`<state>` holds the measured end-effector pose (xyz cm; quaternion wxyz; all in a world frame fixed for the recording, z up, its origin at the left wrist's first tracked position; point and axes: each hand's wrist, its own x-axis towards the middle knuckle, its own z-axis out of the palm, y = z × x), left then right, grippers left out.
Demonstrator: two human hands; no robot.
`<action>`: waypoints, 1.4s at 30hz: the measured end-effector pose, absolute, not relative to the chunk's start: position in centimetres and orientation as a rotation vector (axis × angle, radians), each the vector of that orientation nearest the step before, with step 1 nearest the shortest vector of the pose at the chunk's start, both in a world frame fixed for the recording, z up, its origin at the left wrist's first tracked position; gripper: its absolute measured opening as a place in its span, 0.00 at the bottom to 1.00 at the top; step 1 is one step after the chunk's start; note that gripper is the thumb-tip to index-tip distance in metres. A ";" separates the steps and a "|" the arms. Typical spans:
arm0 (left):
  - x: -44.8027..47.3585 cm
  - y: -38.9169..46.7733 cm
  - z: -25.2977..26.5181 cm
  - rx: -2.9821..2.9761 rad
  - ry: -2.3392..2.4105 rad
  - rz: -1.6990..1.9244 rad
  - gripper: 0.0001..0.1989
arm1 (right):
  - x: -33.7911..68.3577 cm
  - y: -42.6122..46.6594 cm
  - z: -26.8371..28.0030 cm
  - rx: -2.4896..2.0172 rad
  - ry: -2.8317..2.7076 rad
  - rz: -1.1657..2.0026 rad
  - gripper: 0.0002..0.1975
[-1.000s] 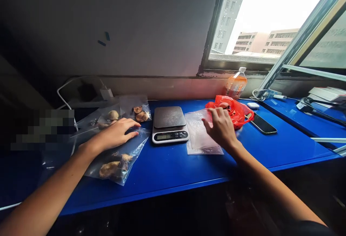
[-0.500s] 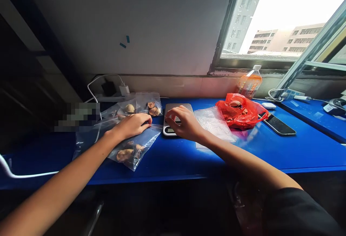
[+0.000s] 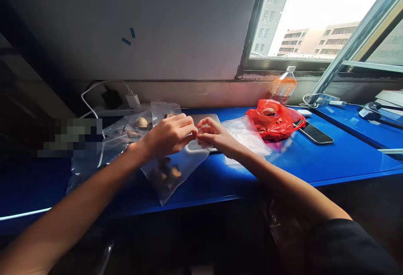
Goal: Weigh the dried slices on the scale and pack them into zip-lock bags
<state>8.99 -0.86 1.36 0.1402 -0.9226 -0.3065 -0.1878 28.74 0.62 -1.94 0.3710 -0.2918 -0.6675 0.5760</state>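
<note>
A clear zip bag (image 3: 191, 165) with brown, dried-looking mushroom pieces (image 3: 174, 171) in its bottom hangs tilted over the table's front part. My left hand (image 3: 170, 135) is closed on its upper edge, knuckles up. Fingertips of my right hand (image 3: 218, 140) are pinched at the same edge, close to the left fingertips. Behind the hands lies a kitchen scale (image 3: 208, 119), largely covered by them and the bag. More clear bags (image 3: 115, 145) lie left of my left hand, one with a round pale brown piece (image 3: 141, 122).
Right of the scale lies a stack of clear bags (image 3: 241, 134). Beyond it are a red plastic bag (image 3: 273, 121) with brown pieces, a phone (image 3: 316, 133) and an orange drink bottle (image 3: 283, 85). A white cable (image 3: 86, 98) runs along the left of the blue table (image 3: 283, 168).
My left hand has lifted the zip bag and moved right, beside my right hand. The right fingers have come from the scale to the bag's edge. The view has shifted slightly.
</note>
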 end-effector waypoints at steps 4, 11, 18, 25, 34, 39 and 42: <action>9.8 -1.3 0.1 -2.672 -0.813 -0.634 0.13 | 28.8 0.5 -2.2 -0.659 -1.706 1.557 0.15; 9.4 -1.4 -0.5 -2.619 -0.785 -0.590 0.14 | 27.5 0.5 -3.0 -0.742 -1.775 1.313 0.10; 10.1 -1.4 -1.1 -2.504 -0.817 -0.569 0.13 | 27.6 0.6 -3.4 -0.983 -1.798 1.036 0.08; 9.6 -2.1 -0.9 -2.532 -0.874 -0.735 0.07 | 29.1 1.3 -2.4 -0.948 -1.679 1.013 0.04; 8.5 -1.4 -1.3 -2.628 -0.904 -0.815 0.06 | 28.7 -0.6 -1.8 -0.852 -2.132 0.713 0.05; 8.4 -1.5 -1.3 -2.735 -0.990 -0.690 0.05 | 28.5 -0.7 -2.1 -0.942 -2.199 0.458 0.05; 8.3 -1.5 -1.1 -2.802 -1.069 -0.679 0.04 | 28.5 -0.9 -2.5 -0.887 -2.241 0.353 0.06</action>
